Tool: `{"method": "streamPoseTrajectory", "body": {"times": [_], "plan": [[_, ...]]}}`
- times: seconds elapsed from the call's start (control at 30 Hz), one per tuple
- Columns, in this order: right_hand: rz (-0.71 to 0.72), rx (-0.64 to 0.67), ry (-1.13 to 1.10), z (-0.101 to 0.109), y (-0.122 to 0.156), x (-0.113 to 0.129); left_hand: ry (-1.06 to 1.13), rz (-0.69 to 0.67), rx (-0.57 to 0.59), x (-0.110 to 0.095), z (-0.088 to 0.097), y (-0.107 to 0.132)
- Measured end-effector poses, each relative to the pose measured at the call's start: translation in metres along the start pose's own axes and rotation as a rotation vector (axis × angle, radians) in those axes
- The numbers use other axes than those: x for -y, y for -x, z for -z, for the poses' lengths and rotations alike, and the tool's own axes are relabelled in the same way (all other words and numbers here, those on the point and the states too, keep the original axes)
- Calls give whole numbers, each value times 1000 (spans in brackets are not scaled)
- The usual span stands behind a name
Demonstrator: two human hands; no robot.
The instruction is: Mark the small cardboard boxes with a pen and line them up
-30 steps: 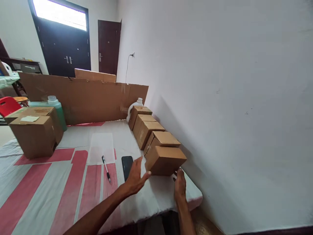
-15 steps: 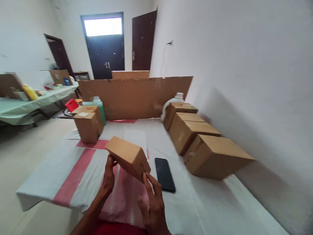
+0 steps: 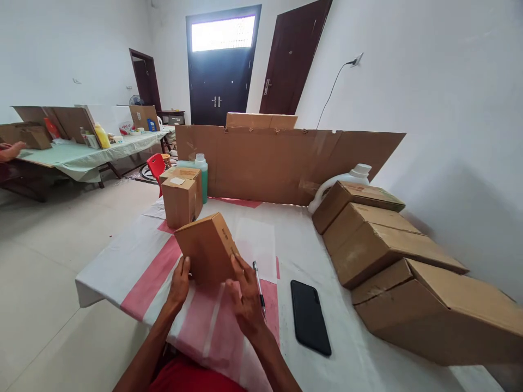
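Note:
A small brown cardboard box (image 3: pixel 206 250) is held up tilted over the table, one broad face turned toward me. My left hand (image 3: pixel 180 283) grips its lower left edge, thumb on the near face. At its right side, my right hand (image 3: pixel 244 294) has its fingertips against the narrow face, which bears small dark marks. Just beyond the right hand a pen (image 3: pixel 260 288) lies on the cloth, partly hidden by the hand. Further right, a black phone (image 3: pixel 310 317) lies flat.
Several cardboard boxes (image 3: pixel 379 245) line the table's right side, with a white jug (image 3: pixel 347 179) behind them. At the back left stand more boxes (image 3: pixel 180 201) and a green bottle (image 3: pixel 201 177). A cardboard panel (image 3: pixel 265 166) spans the back. Another person's hand (image 3: pixel 12 151) shows far left.
The box has been tipped so its broad face now points toward me. My view has swung left, shifting the scene rightward, and the pen has come into sight.

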State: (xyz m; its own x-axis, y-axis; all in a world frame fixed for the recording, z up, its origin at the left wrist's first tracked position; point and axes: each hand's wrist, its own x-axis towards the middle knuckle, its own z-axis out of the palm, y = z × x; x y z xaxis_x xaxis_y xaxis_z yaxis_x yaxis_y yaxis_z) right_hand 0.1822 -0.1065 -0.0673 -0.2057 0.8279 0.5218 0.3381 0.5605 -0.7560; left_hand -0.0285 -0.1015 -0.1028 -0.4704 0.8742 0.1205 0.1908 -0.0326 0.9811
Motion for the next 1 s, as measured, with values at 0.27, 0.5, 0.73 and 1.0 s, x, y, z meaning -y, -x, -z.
{"method": "streamPoseTrajectory", "body": {"times": [0.27, 0.5, 0.73, 1.0], "plan": [[-306, -24, -201, 4, -38, -19, -36, 23, 5, -23, 9, 4], [-562, -73, -505, 19, -32, -39, -149, -143, 71, -60, 4, 37], [-579, -117, -579, 53, -29, -52, -388, -512, 217, -85, 3, 48], [-441, 75, -434, 43, -48, -22, -263, -453, 220, -66, -19, -25]]}}
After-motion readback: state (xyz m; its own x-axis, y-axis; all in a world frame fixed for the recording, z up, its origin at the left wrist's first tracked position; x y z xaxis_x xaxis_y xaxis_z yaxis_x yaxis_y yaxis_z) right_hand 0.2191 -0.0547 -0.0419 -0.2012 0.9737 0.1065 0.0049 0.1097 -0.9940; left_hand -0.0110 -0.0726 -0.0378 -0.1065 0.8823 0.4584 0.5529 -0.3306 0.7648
